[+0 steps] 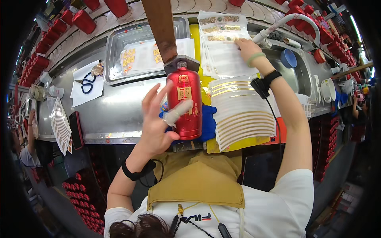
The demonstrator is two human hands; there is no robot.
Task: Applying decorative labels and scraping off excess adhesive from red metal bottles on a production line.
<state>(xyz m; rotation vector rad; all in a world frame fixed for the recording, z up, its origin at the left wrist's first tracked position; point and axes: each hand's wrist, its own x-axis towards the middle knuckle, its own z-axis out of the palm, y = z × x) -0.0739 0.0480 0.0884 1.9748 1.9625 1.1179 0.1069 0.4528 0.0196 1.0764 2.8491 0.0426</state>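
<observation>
A red bottle (184, 119) with gold lettering leans upright on a blue cloth (209, 123), its neck at a dark angular block (180, 64). Before its left side is my left hand (154, 123), open with fingers apart; one finger in a whitish cover reaches across the bottle's front. Whether it touches the bottle, I cannot tell. Farther right, my right hand (250, 51) has its fingertips pressed together at a printed row on a white sheet of gold decals (222, 49). Anything between those fingertips is too small to make out. Nearer me lies a sheet with curved gold strips (244, 115).
A wooden post (158, 23) rises behind the bottle. At left are a metal tray (115, 75) with decal sheets, blue-handled scissors (88, 84) and a phone (76, 129). At right, a white faucet (293, 20) arches over a sink (305, 75) with a blue bowl (288, 58). Red bottles line the conveyor (131, 14).
</observation>
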